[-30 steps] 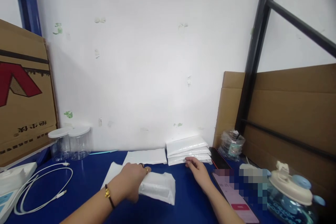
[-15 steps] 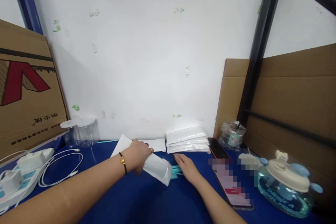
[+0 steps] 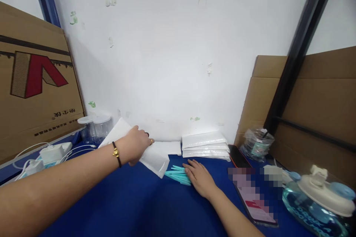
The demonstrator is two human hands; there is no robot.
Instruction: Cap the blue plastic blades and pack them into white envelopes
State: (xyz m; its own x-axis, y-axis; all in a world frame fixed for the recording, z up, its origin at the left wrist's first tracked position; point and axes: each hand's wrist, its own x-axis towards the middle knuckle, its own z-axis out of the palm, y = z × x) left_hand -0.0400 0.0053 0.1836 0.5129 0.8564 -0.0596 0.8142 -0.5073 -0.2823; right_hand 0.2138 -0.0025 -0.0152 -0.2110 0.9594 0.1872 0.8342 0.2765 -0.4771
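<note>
My left hand (image 3: 139, 143) grips a white padded envelope (image 3: 156, 162) round its middle, fingers closed over the top. The envelope slants, one end up toward the wall at the left. Its lower end is by several thin teal strips (image 3: 178, 176) lying loosely bunched on the blue table. Flat on the table, fingers stretched out, my right hand (image 3: 201, 180) rests at the right end of the strips. A neat stack of white padded envelopes (image 3: 205, 145) lies behind that hand against the wall. Beside the stack is another flat white piece (image 3: 170, 147), partly hidden.
At the right lie a phone (image 3: 257, 202), a dark device (image 3: 239, 155), a wrapped cup (image 3: 258, 143) and a bottle of bluish liquid (image 3: 317, 200). Clear jars (image 3: 101, 126), a power strip with chargers (image 3: 52, 152) and a cardboard box (image 3: 50, 111) stand left.
My left hand has drawn the envelope leftward, away from my right hand. More of the teal strips now shows. The whole view has shifted slightly.
</note>
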